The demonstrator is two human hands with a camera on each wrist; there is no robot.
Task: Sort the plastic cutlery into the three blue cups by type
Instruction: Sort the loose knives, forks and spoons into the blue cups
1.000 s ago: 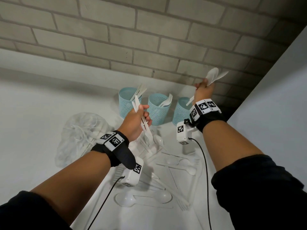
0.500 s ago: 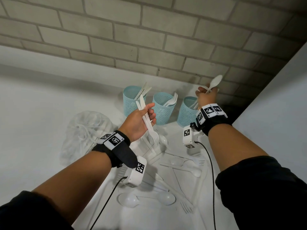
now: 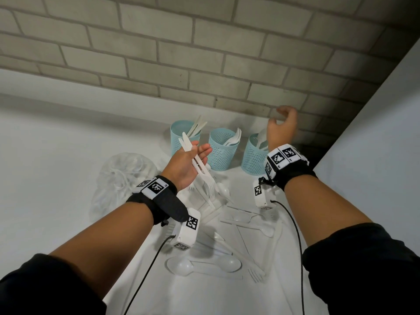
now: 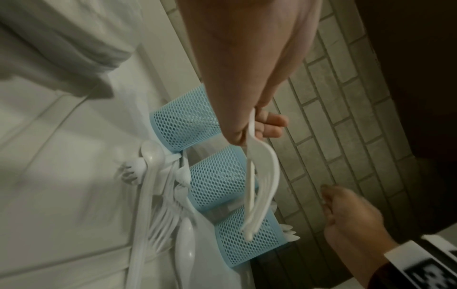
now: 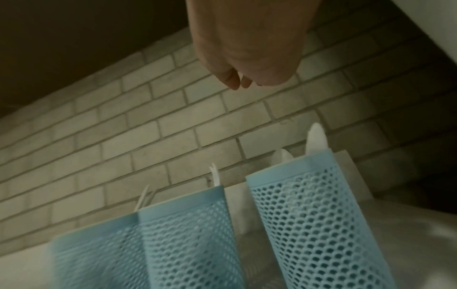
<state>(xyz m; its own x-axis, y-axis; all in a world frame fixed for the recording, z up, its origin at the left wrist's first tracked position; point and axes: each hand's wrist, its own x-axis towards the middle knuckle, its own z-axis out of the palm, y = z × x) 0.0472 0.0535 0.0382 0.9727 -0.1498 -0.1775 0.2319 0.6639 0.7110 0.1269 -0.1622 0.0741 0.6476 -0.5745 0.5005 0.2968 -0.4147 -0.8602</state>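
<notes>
Three blue mesh cups stand in a row by the brick wall: the left cup (image 3: 184, 137) with knives, the middle cup (image 3: 221, 151) with forks, the right cup (image 3: 253, 158) with spoons (image 5: 316, 136). My left hand (image 3: 200, 151) hovers in front of the left and middle cups and holds two white forks (image 3: 204, 171), tines down; the left wrist view shows the fingers curled round the fork handles (image 4: 262, 172). My right hand (image 3: 280, 114) hangs above the right cup (image 5: 309, 195), fingers loosely curled and empty.
Several loose white spoons, forks and knives (image 3: 227, 246) lie scattered on the white table between my forearms. A crumpled clear plastic bag (image 3: 122, 176) sits left of the cups. A white wall (image 3: 375, 155) closes the right side.
My right hand held spoons above the right cup; now it is empty and open, and the spoons stand in that cup. The left hand keeps the forks, barely moved.
</notes>
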